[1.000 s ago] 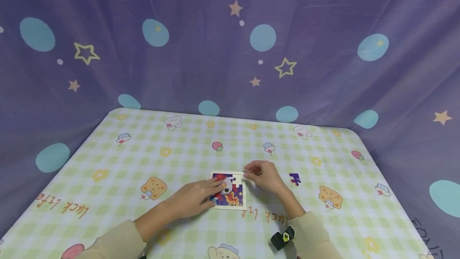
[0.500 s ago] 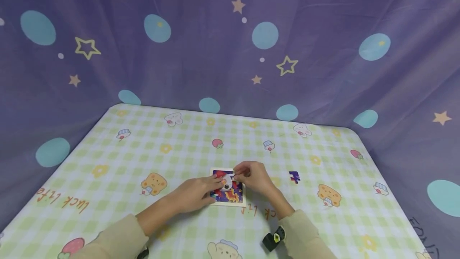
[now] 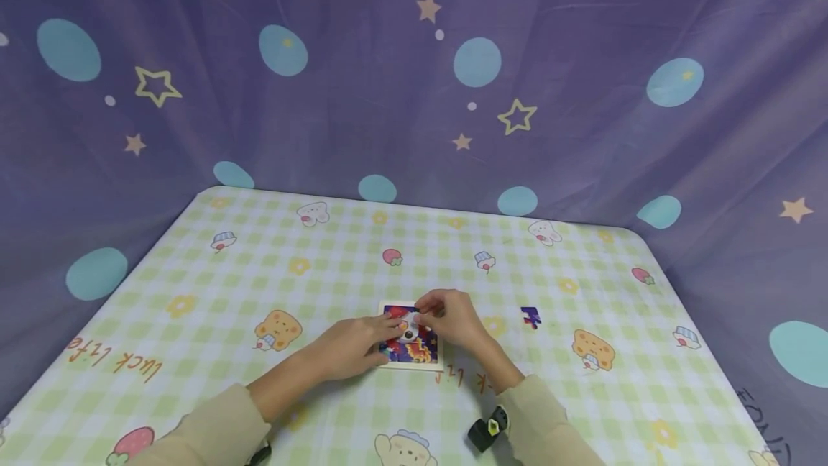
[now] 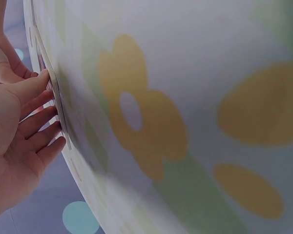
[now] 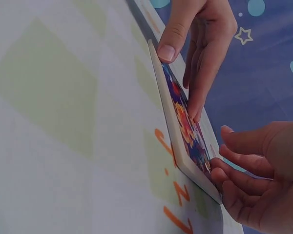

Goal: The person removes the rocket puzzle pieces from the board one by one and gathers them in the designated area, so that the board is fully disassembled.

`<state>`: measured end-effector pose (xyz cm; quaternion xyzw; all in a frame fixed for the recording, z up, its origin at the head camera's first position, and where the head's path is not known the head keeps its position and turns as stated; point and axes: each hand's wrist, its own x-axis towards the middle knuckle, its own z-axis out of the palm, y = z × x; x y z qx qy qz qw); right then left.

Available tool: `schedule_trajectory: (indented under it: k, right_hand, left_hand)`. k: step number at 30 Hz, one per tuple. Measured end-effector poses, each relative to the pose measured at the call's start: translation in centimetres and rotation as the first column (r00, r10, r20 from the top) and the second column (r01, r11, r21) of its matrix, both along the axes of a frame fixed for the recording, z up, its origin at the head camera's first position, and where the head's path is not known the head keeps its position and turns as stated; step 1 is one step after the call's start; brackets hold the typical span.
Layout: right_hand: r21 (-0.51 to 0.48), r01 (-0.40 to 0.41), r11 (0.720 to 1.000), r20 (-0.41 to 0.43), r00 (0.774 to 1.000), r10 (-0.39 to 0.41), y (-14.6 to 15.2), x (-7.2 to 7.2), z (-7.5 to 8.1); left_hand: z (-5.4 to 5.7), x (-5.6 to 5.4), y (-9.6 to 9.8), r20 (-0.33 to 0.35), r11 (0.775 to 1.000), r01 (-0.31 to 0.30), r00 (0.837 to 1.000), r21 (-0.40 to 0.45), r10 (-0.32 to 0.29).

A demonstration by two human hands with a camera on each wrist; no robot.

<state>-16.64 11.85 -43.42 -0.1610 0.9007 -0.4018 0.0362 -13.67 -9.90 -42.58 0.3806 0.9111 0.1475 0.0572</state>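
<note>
A small jigsaw puzzle in a pale frame [image 3: 411,367] lies flat on the table, its picture red, purple and orange with a white figure. My left hand [image 3: 352,347] rests on its left side with fingers stretched over the picture; in the right wrist view the left thumb [image 5: 168,52] touches the frame's edge. At the upper right corner, my right hand [image 3: 456,318] pinches a puzzle piece with bent thumb and index finger, low over the board. The fingers mostly hide this piece. A loose purple puzzle piece [image 3: 530,317] lies right of the board.
A green-and-white checked tablecloth [image 3: 246,257] with printed flowers and cartoon figures covers the table. Behind it hangs a purple curtain [image 3: 382,106] with stars and blue dots. A black wrist device [image 3: 487,430] sits by the right sleeve.
My right hand has moved left, from beside the frame's right edge onto the upper right corner, where a pale gap showed before. My left hand stays on the puzzle. The loose piece is unmoved.
</note>
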Motion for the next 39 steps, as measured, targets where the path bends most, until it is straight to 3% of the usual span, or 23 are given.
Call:
schedule_trajectory:
  k: [13,23,39]
  right_hand:
    - [-0.018,0.002,1.000,0.003,1.000,-0.002,-0.33,-0.06,-0.29]
    - [0.046,0.005,0.999,-0.018,1.000,-0.004,-0.46,-0.12,-0.24]
    - [0.038,0.014,0.999,0.022,1.000,-0.015,-0.76,-0.24,-0.19]
  left_hand:
    - [-0.03,0.14,-0.05,0.003,1.000,0.003,1.000,0.026,-0.004]
    - [-0.19,0.09,-0.16,-0.002,1.000,-0.006,1.000,0.014,0.006]
    - [-0.10,0.07,-0.08,-0.005,1.000,0.005,1.000,0.018,-0.005]
